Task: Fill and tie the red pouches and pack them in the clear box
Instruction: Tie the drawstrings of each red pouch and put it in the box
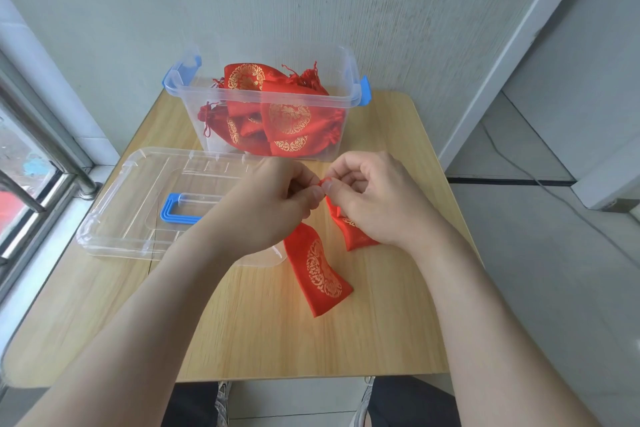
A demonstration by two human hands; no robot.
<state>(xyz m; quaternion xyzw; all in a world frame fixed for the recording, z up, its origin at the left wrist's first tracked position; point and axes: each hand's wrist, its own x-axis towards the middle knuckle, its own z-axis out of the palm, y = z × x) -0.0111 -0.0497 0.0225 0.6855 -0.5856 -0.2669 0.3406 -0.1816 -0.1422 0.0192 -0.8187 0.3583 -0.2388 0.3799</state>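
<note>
The left hand (273, 204) and right hand (377, 208) pinch a soft red pouch (353, 236) — shiny gold swirls. 1 flat pouch (322, 274) lies beside.

At the far edge of the tabletop, lidless, a clear box (188, 104) with blue latches, heaped with tied red pouches (291, 118) printed with gold medallions. Near the middle, a flat pouch (320, 274), gold print up, upper end hidden under the left hand (273, 204). Just beside it toward the right edge, a second pouch (349, 236), top pinched between the fingertips of both hands, bulk under the right hand (377, 204).
</note>
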